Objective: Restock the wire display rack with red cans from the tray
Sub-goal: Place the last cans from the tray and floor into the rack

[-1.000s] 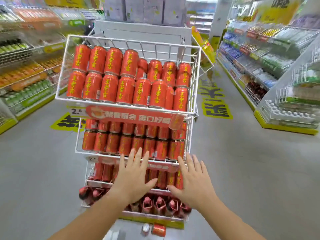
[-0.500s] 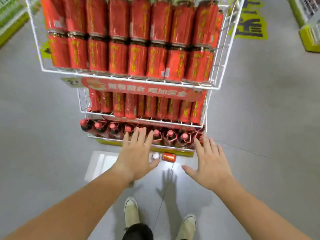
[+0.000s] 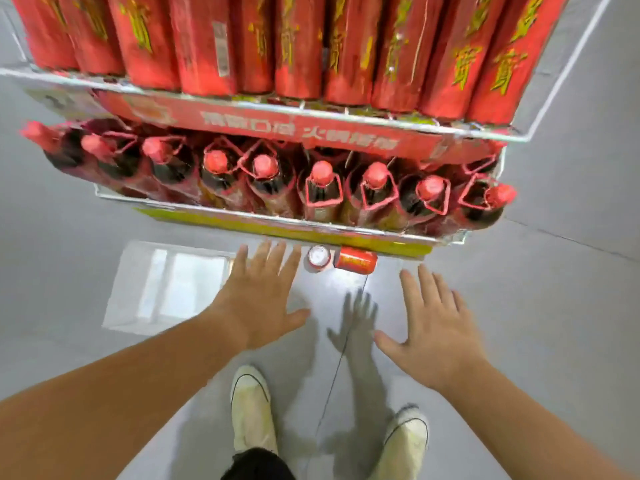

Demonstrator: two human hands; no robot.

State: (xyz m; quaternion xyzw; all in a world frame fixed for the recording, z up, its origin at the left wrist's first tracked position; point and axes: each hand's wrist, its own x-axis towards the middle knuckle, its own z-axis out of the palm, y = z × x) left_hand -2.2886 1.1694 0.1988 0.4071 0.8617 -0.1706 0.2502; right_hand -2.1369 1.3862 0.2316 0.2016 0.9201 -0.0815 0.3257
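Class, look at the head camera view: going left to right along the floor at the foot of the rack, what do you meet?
Clear tray → left hand → upright can → can lying on its side → right hand.

Retail shop: wire display rack (image 3: 540, 109) packed with red cans (image 3: 207, 43), promo banner (image 3: 298, 129), bottles (image 3: 322, 192) below, grey floor (image 3: 571, 306).

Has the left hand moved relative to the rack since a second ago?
Yes. The left hand has dropped from the rack's can shelves to below the bottom bottle shelf, near the upright can on the floor.
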